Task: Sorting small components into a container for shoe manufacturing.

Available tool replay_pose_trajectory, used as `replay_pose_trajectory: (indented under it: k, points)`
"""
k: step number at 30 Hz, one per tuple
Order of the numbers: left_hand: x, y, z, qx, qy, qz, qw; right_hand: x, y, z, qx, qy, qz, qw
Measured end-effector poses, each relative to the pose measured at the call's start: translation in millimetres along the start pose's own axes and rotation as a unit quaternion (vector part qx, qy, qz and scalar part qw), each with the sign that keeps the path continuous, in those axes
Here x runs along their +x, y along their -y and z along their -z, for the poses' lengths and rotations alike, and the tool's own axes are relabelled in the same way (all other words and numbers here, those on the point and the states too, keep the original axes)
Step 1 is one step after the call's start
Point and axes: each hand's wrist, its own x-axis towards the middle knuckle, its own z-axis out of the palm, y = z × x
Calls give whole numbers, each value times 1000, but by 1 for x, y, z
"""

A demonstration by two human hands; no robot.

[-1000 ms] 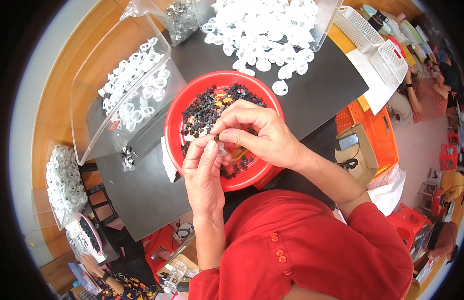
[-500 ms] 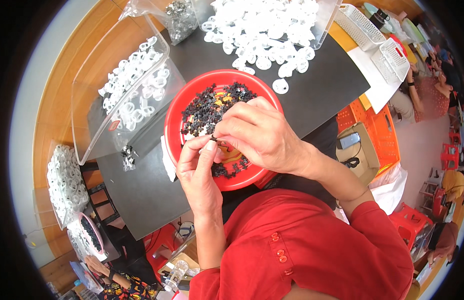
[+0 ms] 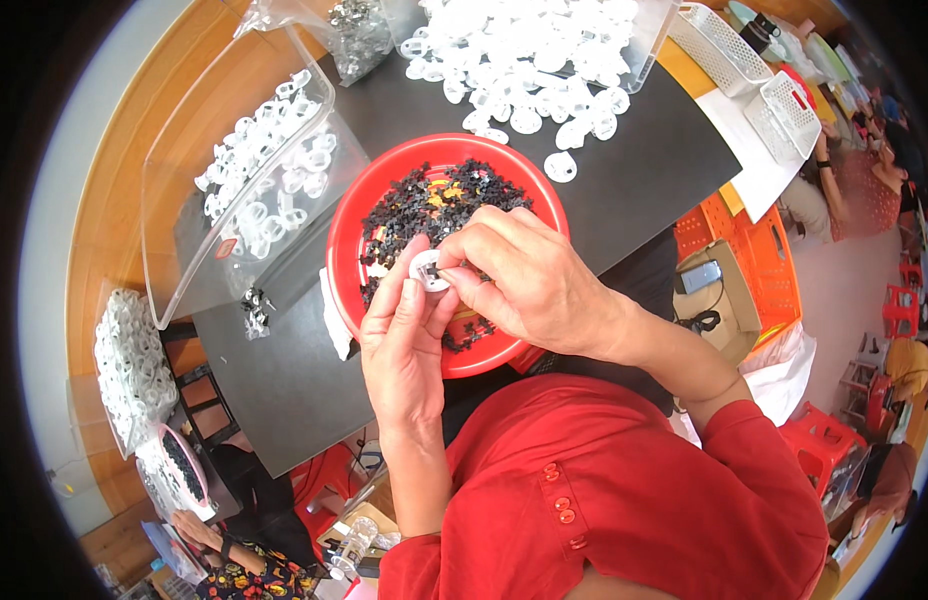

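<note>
Above a red basin filled with small black plastic parts, my two hands meet. My left hand pinches a round white plastic piece by its edge, its face turned up with a dark spot in the middle. The fingers of my right hand are closed at the right side of that piece, touching it; a small black part seems to sit at their tips, though most of it is hidden.
A pile of white round pieces spills from a clear bin on the dark table. To the left stands a clear box of white pieces, with small metal parts nearby. An orange crate is at right. Another person's hand shows lower left.
The white round piece has turned up between my fingers and now shows its face. My right fingers have shifted slightly and press at its side.
</note>
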Motion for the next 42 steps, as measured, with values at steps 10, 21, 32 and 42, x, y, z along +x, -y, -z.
replay_pose_trajectory:
  k: [10,21,32,42]
  points:
    - [3,7,17,-32,23,13,999,1,6,2,-25,30,7,999]
    - [2,13,22,24,12,-26,999,4,3,-4,33,29,22,999]
    - [-3,14,15,50,31,-58,997,19,-17,10,189,154,-33,969]
    - [-8,5,15,57,24,-60,996,52,-81,-30,-121,85,-60,987]
